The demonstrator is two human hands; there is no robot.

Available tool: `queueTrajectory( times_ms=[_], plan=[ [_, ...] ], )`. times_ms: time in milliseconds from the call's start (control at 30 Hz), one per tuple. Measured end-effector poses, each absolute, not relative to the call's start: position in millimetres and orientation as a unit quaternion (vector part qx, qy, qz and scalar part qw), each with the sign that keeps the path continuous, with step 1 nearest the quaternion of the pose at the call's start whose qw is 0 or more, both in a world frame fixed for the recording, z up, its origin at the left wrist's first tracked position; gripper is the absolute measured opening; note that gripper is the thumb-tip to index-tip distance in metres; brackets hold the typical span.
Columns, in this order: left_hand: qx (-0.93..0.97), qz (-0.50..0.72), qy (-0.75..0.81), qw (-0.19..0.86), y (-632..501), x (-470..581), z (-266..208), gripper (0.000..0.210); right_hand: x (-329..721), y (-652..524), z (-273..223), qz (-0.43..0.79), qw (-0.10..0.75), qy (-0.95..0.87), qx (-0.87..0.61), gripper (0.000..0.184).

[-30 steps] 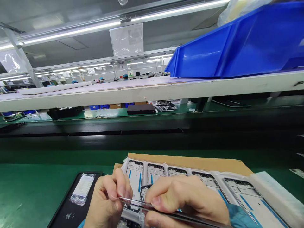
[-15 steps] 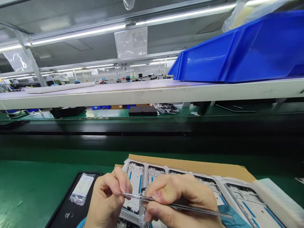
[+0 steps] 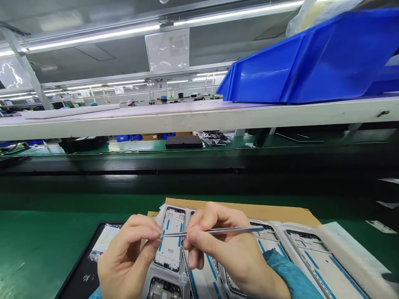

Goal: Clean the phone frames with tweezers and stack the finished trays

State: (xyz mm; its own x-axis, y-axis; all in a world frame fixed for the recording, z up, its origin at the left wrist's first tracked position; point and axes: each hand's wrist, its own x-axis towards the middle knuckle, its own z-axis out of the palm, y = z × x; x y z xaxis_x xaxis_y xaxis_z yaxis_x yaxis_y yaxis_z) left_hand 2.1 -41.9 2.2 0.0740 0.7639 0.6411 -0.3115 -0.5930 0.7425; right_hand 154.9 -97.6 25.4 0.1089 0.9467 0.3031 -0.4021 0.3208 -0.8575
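Observation:
Metal tweezers [image 3: 224, 230] lie nearly level in my right hand [image 3: 227, 249], gripped between thumb and fingers, tips pointing left. At those tips, my left hand [image 3: 131, 253] is closed in a pinch; whatever sits between its thumb and finger is too small to make out. Below both hands is a pale tray [image 3: 282, 228] holding several phone frames with blue strips. One phone frame [image 3: 170, 249] shows between my hands, and another phone frame [image 3: 322, 261] lies at the right. My right hand and sleeve cover part of the middle frames.
Brown cardboard [image 3: 280, 214] lies under the tray. At the left, a black tray [image 3: 77, 270] carries a plastic-wrapped white packet [image 3: 104, 241]. A shelf [image 3: 156, 121] crosses ahead, bearing a blue bin [image 3: 296, 66]. A white foam-like strip [image 3: 352, 249] borders the right side.
Both hands have risen slightly, the right one shifting a little left and turning so the tweezers lie more level. More of the phone frames shows beneath them. The view has tilted slightly.

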Motion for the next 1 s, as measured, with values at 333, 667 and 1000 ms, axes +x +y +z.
queueTrajectory(
  times_ms=[333,667,1000],
  plan=[
    [0.867,0.295,0.264,0.302,20,19,-34,0.024,190,-105,52,0.307,0.774,-0.488,-0.261,0.03],
    [0.909,0.087,0.249,0.324,31,50,-90,0.013,197,-113,56,0.239,0.79,-0.494,-0.273,0.022],
    [0.727,0.236,0.255,0.592,35,35,-43,0.037,203,-106,54,0.213,0.793,-0.491,-0.292,0.025]
  ],
)
